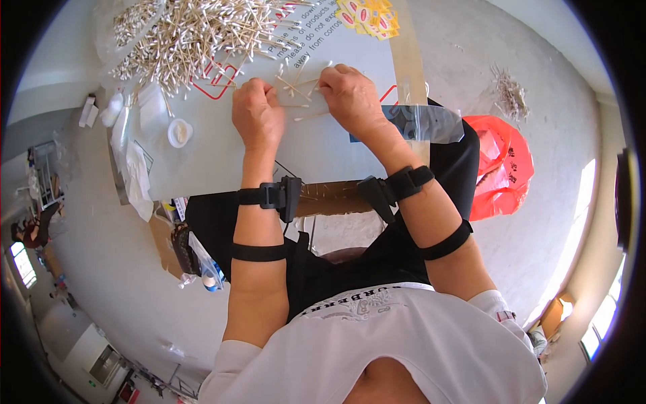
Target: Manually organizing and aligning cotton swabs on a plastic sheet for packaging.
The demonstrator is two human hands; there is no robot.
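My left hand point(257, 113) rests on a grey-white board point(222, 158) with its fingers curled over a few cotton swabs point(296, 86). My right hand point(350, 94) lies close beside it, fingers bent down onto the same small bunch of swabs. A big loose heap of cotton swabs point(192, 34) covers the far left of the board. Whether either hand truly pinches a swab is hidden by the knuckles. Black straps sit on both wrists and forearms.
A small round white lid point(179, 132) and clear plastic bags point(138, 161) lie at the board's left. Yellow packets point(369, 17) sit at the far edge. A clear zip bag point(431, 122) and a red plastic bag point(501, 168) are at my right; a swab pile point(511, 94) lies on the floor.
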